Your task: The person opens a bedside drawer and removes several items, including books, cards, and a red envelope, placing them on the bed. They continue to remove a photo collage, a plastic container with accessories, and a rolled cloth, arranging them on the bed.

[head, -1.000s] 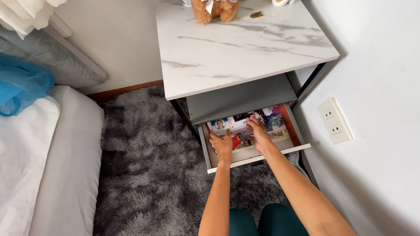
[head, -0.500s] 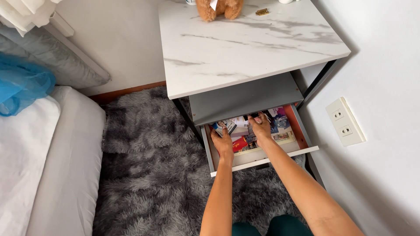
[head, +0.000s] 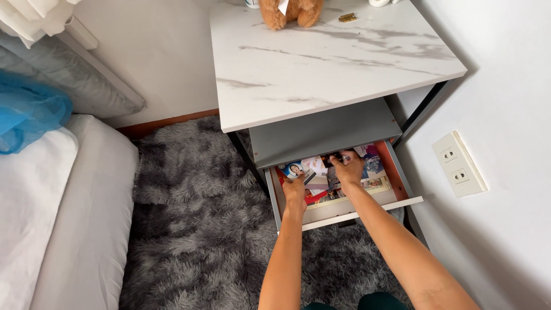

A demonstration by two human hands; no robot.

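Bedside table (head: 321, 63), one of it, has its single drawer (head: 344, 208) pulled open above the grey rug (head: 195, 229), and the loose pile of photos and cards (head: 327, 175) lies unsorted inside, too jumbled to count. Both hands are in it: left hand (head: 295, 187) pinches a card, right hand (head: 348, 169) curls its fingers (head: 340, 158) shut on a small dark item.

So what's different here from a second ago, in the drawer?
Both hands have reached deeper into the open drawer. The right hand moved toward the back and now curls over the printed papers there. The left hand shifted back slightly; a photo card sits just past its fingertips. The pile looks more jumbled. The drawer stays open; the plush toy on the marble top is unmoved.
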